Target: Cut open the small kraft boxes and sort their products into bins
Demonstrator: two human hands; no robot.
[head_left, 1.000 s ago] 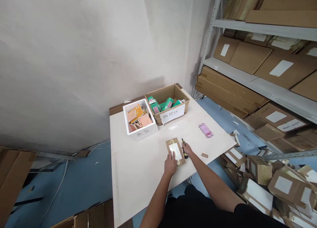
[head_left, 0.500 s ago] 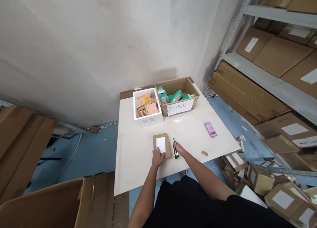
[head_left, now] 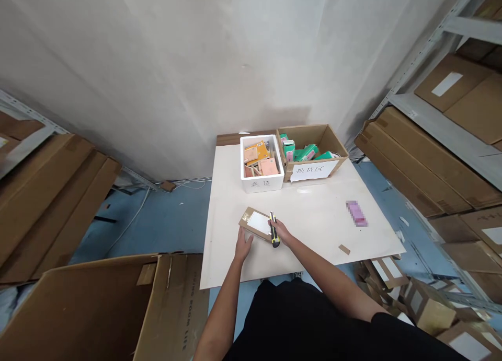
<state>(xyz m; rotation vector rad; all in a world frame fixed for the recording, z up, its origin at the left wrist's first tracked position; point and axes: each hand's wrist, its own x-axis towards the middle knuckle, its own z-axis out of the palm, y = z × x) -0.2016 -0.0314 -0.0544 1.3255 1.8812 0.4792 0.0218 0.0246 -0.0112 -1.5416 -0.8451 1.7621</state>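
A flat brown parcel (head_left: 253,220) with a white label lies tilted on the white table (head_left: 314,214). My left hand (head_left: 243,244) rests just below the parcel's near left corner, fingers curled against its edge. My right hand (head_left: 281,233) is closed around a yellow and black utility knife (head_left: 273,230) whose tip lies at the parcel's right side.
A white foam box (head_left: 261,182) of orange packets and a brown carton (head_left: 314,169) of green packets stand at the table's far edge. A pink item (head_left: 356,213) and a cardboard scrap (head_left: 344,249) lie to the right. Shelves of cartons rise on the right; a large open carton (head_left: 94,303) sits left.
The view swung left. The parcel turned from upright to slanted. My right hand took hold of the knife and brought it against the parcel's right side.
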